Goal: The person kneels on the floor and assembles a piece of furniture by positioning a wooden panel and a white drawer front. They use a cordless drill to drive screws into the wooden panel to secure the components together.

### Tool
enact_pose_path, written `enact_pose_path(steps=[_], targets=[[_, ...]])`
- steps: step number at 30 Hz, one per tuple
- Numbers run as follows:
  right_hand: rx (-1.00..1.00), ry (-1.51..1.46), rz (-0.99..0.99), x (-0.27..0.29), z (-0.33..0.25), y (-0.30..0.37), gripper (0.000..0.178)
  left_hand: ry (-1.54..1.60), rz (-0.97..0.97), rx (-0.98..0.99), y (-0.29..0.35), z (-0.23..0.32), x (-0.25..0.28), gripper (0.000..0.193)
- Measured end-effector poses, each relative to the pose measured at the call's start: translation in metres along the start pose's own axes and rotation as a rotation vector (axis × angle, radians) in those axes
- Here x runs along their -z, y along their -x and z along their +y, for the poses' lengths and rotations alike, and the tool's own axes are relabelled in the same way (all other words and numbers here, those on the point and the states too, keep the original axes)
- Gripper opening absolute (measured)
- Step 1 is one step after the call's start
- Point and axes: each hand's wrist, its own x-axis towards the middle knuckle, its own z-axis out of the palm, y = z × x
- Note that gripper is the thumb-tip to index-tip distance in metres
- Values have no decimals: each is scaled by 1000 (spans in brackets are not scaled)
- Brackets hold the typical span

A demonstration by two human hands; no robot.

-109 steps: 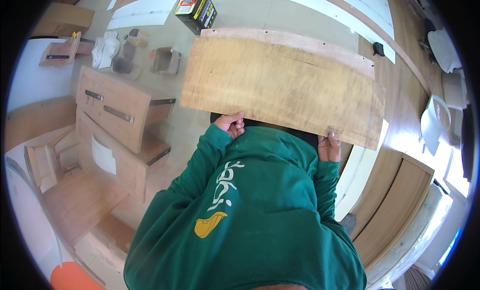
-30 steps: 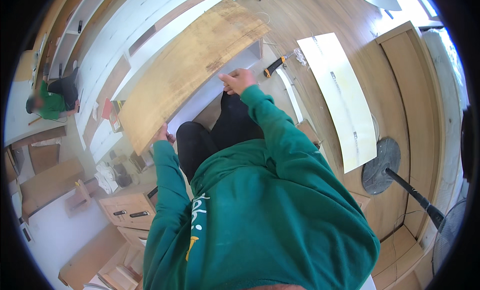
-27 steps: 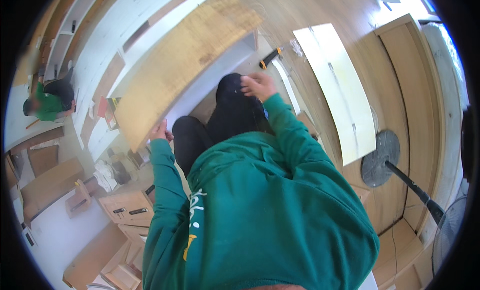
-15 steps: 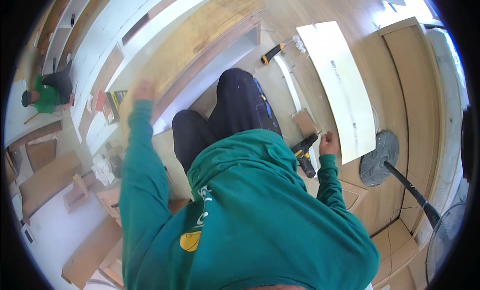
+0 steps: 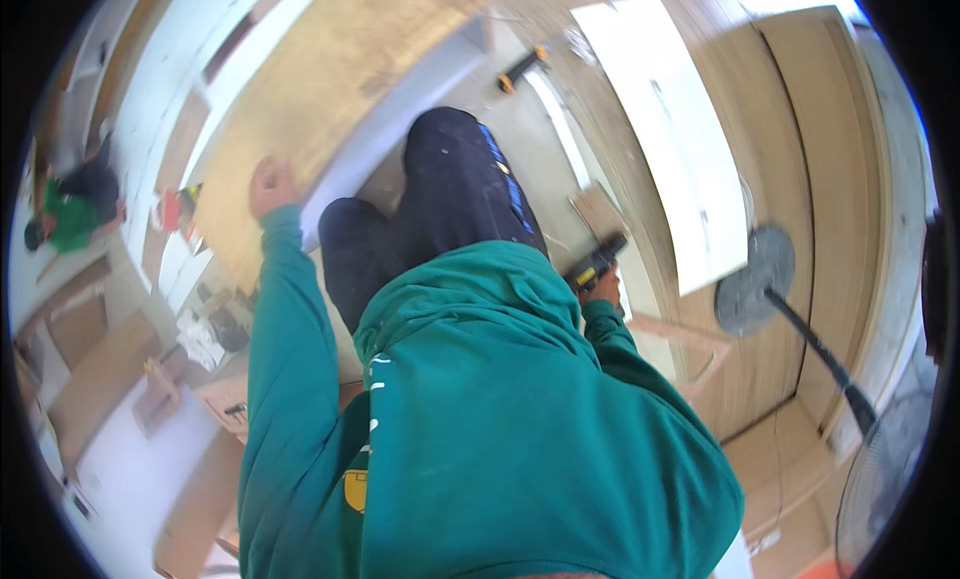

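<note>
My right hand (image 5: 602,289) is closed around the handle of a black and yellow cordless drill (image 5: 594,265), low beside my right thigh. The drill points away to the right, near a small brown wood block (image 5: 600,213). Over on the left, my left hand (image 5: 272,187) rests at the long wooden panel (image 5: 330,89), its fingers curled in. Whatever the left hand may hold is hidden. A white inner face shows under the panel, alongside my knees.
A hammer (image 5: 522,69) with an orange and black handle lies ahead on the floor. To the right are a long white board (image 5: 665,139) and a fan's round black base (image 5: 757,279). At far left, another person in green (image 5: 72,214) sits among boards.
My right hand has moved left from beside the drill and taken hold of its handle. My left hand has come to rest on the panel. The whole view has shifted slightly.
</note>
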Motion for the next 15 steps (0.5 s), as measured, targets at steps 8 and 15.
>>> enact_pose_path(steps=[8, 15], targets=[[157, -232, -86, 54, -22, 12, 101, 183, -209, -24, -3, -28, 19, 43], [445, -521, 191, 126, -88, 12, 85, 367, -282, -85, -7, -16, 24, 38]])
